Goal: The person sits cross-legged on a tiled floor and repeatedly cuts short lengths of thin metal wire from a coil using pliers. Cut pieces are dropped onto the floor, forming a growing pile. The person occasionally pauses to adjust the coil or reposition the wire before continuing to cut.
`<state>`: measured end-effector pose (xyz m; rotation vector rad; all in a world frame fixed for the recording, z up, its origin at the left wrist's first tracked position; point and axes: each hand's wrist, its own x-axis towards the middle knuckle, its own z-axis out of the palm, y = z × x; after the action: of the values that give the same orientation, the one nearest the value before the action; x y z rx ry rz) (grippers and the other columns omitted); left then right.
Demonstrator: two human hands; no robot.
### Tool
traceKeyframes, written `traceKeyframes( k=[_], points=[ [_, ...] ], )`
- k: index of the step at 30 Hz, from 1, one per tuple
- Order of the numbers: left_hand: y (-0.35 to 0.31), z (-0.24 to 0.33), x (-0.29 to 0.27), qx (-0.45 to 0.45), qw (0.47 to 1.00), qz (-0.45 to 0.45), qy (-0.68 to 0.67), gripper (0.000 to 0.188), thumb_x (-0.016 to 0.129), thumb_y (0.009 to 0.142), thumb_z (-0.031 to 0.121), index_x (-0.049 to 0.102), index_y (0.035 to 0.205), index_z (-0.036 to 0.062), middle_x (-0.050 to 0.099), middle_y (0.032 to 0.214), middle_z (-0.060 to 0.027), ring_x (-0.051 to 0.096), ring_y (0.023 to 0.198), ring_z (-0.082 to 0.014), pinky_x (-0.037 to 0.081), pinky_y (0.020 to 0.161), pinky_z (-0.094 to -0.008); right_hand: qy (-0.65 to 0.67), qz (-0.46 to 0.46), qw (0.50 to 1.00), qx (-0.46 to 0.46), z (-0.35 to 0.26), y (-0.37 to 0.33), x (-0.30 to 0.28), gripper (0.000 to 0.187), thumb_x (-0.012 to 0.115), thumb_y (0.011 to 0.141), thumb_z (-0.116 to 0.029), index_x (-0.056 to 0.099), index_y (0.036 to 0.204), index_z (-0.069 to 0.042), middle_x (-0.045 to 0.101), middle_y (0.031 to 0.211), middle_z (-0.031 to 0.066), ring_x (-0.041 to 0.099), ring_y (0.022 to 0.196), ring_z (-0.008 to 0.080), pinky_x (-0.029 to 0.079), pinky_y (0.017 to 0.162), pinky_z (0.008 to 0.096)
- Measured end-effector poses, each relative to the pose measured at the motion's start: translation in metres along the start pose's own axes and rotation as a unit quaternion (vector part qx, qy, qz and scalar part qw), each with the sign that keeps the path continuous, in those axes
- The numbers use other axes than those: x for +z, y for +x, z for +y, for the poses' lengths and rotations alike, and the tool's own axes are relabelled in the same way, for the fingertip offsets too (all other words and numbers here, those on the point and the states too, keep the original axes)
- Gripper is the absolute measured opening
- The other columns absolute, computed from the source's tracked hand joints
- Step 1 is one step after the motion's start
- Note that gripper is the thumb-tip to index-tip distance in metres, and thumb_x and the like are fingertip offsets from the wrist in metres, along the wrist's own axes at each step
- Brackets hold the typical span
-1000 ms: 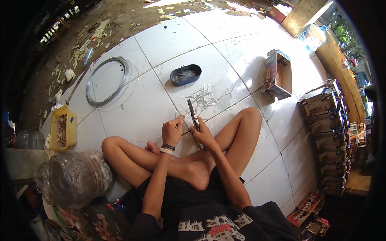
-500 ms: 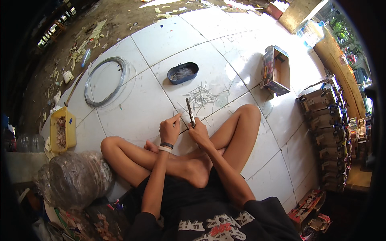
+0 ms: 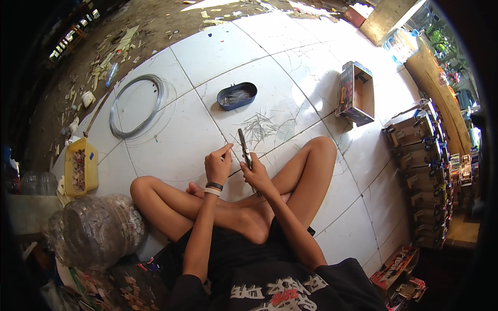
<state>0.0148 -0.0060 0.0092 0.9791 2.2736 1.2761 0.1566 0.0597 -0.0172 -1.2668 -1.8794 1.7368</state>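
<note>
My right hand [image 3: 256, 173] is wrapped round a pair of pliers [image 3: 244, 143], long and dark with a silvery middle, whose tip points away from me. Just to its left, my left hand [image 3: 218, 165] is closed, with thumb and forefinger together near the pliers. Whatever it pinches is too thin to make out. Beyond both hands a loose pile of short, straight wire pieces [image 3: 259, 126] lies on the white tiles. Farther off stands a dark blue oval tub [image 3: 237, 107] with more thin pieces inside. A coil of silvery wire [image 3: 118, 124] rests to the left, a loose strand trailing from it.
A yellow box [image 3: 92, 173] of small scraps and a big clear plastic bottle [image 3: 104, 228] are at my left. Toward the right stands an open printed wooden box [image 3: 354, 106]. Several wooden toy vehicles [image 3: 423, 176] are stacked along the right edge. Litter covers the bare ground beyond the tiles.
The pliers have turned slightly in my right hand, their tip shifting a little left and nearer. My left fingers have moved slightly, the forefinger less stretched out.
</note>
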Motion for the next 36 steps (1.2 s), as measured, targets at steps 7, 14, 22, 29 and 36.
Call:
traceKeyframes(
  k=[7,14,22,29,36],
  points=[
    [-0.007,0.005,-0.006,-0.001,0.999,0.014,-0.030,0.024,0.064,0.097,0.013,0.079,0.116,0.0104,0.071,0.068,-0.0146,0.071,0.061,-0.0259,0.055,0.065,-0.0375,0.036,-0.021,0.998,-0.041,0.008,-0.002,0.001,0.033,0.066,0.101,-0.022,0.052,0.122,-0.001,0.062,0.078,0.0108,0.057,0.072,0.0195,0.048,0.067,0.0379],
    [-0.006,0.002,-0.006,-0.008,1.000,-0.018,-0.019,0.024,0.065,0.097,0.014,0.079,0.116,0.0102,0.071,0.069,-0.0155,0.072,0.063,-0.0258,0.055,0.066,-0.0375,0.047,-0.051,0.994,-0.080,0.009,-0.014,0.003,0.038,0.064,0.102,-0.020,0.051,0.133,-0.002,0.063,0.079,0.0087,0.058,0.071,0.0185,0.049,0.067,0.0359],
    [-0.005,0.011,-0.002,0.052,0.999,0.003,0.012,0.023,0.065,0.096,0.014,0.079,0.113,0.0108,0.072,0.076,-0.0188,0.072,0.072,-0.0364,0.056,0.069,-0.0419,0.028,0.078,0.996,-0.018,-0.008,0.006,0.009,0.038,0.063,0.102,-0.016,0.049,0.134,-0.002,0.066,0.078,0.0165,0.061,0.066,0.0256,0.048,0.063,0.0400],
    [-0.005,0.009,-0.005,0.018,1.000,-0.011,-0.004,0.024,0.064,0.095,0.012,0.079,0.114,0.0108,0.069,0.071,-0.0179,0.069,0.063,-0.0316,0.054,0.066,-0.0403,0.010,-0.060,0.995,-0.080,0.000,0.004,-0.014,0.027,0.063,0.102,-0.012,0.051,0.125,-0.003,0.063,0.086,0.0064,0.062,0.082,0.0146,0.052,0.074,0.0335],
    [-0.010,-0.001,-0.004,0.025,1.000,-0.008,-0.001,0.026,0.064,0.095,0.012,0.079,0.117,0.0104,0.070,0.072,-0.0175,0.070,0.064,-0.0310,0.054,0.065,-0.0395,-0.009,-0.033,0.998,-0.059,0.003,-0.005,-0.006,0.039,0.064,0.098,-0.009,0.050,0.134,-0.004,0.062,0.080,0.0135,0.058,0.073,0.0225,0.050,0.070,0.0388]
  ],
)
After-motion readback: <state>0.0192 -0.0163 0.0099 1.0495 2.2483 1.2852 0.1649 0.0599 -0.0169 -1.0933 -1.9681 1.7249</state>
